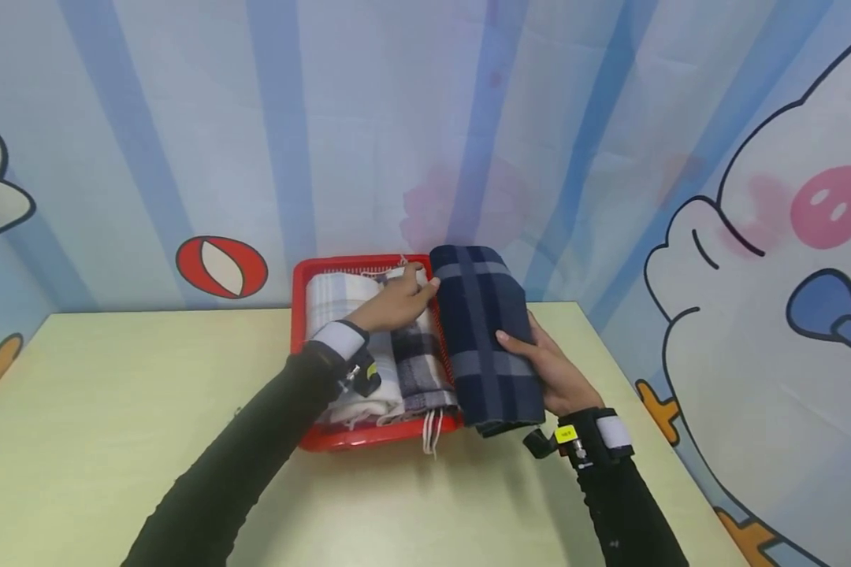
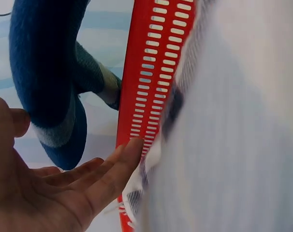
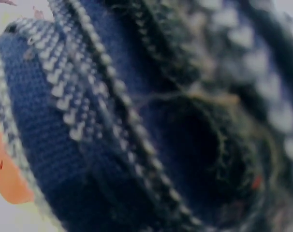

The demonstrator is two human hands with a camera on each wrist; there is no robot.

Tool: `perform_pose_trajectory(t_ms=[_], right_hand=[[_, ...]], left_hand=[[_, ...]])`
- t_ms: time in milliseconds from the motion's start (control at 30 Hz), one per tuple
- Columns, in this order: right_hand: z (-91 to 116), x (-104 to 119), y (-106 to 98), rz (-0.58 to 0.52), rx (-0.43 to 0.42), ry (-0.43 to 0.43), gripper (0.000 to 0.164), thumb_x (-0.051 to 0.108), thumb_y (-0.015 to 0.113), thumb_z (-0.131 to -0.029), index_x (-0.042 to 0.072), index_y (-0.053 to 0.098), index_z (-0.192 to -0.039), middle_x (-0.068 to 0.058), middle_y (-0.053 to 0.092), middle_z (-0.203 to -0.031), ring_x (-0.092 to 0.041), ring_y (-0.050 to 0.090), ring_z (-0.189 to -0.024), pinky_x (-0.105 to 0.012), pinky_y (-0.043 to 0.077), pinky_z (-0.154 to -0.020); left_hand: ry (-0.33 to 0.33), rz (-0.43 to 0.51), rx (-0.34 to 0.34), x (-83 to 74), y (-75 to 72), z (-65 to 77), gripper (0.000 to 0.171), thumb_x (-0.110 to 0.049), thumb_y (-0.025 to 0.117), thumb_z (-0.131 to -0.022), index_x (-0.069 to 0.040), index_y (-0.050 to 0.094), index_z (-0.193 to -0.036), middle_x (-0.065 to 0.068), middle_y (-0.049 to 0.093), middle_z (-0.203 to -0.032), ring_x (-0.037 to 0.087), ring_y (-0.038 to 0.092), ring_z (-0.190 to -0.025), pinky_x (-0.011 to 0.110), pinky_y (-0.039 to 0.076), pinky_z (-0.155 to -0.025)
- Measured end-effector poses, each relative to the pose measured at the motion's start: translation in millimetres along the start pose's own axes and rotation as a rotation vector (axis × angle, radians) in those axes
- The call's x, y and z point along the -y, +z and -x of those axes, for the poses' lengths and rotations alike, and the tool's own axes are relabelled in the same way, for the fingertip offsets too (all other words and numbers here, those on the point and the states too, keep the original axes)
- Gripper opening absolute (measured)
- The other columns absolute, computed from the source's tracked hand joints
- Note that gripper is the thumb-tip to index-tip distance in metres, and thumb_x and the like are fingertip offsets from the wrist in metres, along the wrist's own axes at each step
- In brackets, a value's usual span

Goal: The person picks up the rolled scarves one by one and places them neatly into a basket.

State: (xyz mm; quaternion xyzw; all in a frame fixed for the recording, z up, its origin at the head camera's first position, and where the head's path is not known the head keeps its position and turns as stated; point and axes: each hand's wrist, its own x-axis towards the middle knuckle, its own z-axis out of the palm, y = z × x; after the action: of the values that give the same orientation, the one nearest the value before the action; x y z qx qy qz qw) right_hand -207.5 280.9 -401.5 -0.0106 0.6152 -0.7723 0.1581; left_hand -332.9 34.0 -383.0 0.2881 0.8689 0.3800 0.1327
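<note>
A folded navy plaid scarf (image 1: 488,339) is tilted over the right rim of a red plastic basket (image 1: 354,442). My right hand (image 1: 556,370) grips its right side, thumb across the front face. My left hand (image 1: 395,302) is over the basket near the scarf's upper left edge. In the left wrist view its fingers (image 2: 115,176) are fairly straight and reach the basket's slotted wall, with the thumb close beside the scarf. Inside the basket lie a white checked scarf (image 1: 340,293) and a black-and-white plaid scarf (image 1: 421,366). The right wrist view is filled by blurred woven layers.
White tassels (image 1: 432,431) hang over the basket's front rim. The basket stands near the back of a pale yellow table (image 1: 149,409). A printed curtain (image 1: 369,142) rises behind the table and along the right side.
</note>
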Motion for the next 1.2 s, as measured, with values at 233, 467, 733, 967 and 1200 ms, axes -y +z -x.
perform_pose_trajectory(t_ms=[233, 467, 733, 967, 1200], right_hand=[[-4, 0, 7, 0.003, 0.007, -0.009, 0.071, 0.025, 0.054, -0.102, 0.048, 0.013, -0.155, -0.005, 0.038, -0.148, -0.017, 0.063, -0.114, -0.039, 0.058, -0.091], [-8, -2, 12, 0.013, 0.045, -0.025, 0.071, 0.024, 0.053, -0.103, 0.048, 0.012, -0.155, -0.006, 0.033, -0.155, -0.018, 0.063, -0.116, -0.039, 0.057, -0.092], [-13, 0, 18, -0.002, 0.075, -0.023, 0.071, 0.023, 0.052, -0.104, 0.052, 0.011, -0.153, -0.006, 0.033, -0.155, -0.018, 0.066, -0.112, -0.039, 0.058, -0.09], [-18, -1, 22, -0.028, 0.089, -0.034, 0.069, 0.023, 0.052, -0.103, 0.053, 0.015, -0.152, -0.006, 0.034, -0.154, -0.019, 0.064, -0.116, -0.04, 0.058, -0.091], [-19, -3, 26, -0.022, 0.083, -0.013, 0.07, 0.023, 0.054, -0.103, 0.052, 0.014, -0.153, -0.007, 0.035, -0.154, -0.019, 0.064, -0.115, -0.039, 0.058, -0.091]], left_hand=[[-0.056, 0.159, 0.043, -2.7, 4.7, -1.6, 0.073, -0.052, 0.02, -0.106, -0.008, -0.008, -0.158, 0.028, 0.064, -0.122, 0.038, 0.07, -0.102, 0.044, 0.057, -0.087], [-0.109, 0.3, 0.021, -3.7, 11.0, -7.0, 0.079, -0.062, 0.012, -0.102, -0.013, -0.014, -0.158, 0.028, 0.029, -0.158, 0.041, 0.054, -0.13, 0.049, 0.05, -0.104], [-0.217, 0.55, -0.079, -13.1, 16.3, -14.7, 0.078, -0.061, 0.022, -0.102, -0.017, -0.009, -0.159, 0.02, 0.003, -0.166, 0.039, 0.026, -0.15, 0.059, 0.043, -0.109], [-0.244, 0.645, -0.133, -16.4, 14.4, -17.1, 0.073, -0.057, 0.027, -0.104, -0.019, -0.004, -0.158, 0.017, 0.007, -0.166, 0.036, 0.027, -0.148, 0.057, 0.039, -0.114], [-0.257, 0.604, -0.19, -13.1, 10.9, -20.5, 0.075, -0.055, 0.031, -0.104, -0.017, -0.003, -0.159, 0.016, 0.007, -0.167, 0.032, 0.02, -0.152, 0.05, 0.025, -0.123]])
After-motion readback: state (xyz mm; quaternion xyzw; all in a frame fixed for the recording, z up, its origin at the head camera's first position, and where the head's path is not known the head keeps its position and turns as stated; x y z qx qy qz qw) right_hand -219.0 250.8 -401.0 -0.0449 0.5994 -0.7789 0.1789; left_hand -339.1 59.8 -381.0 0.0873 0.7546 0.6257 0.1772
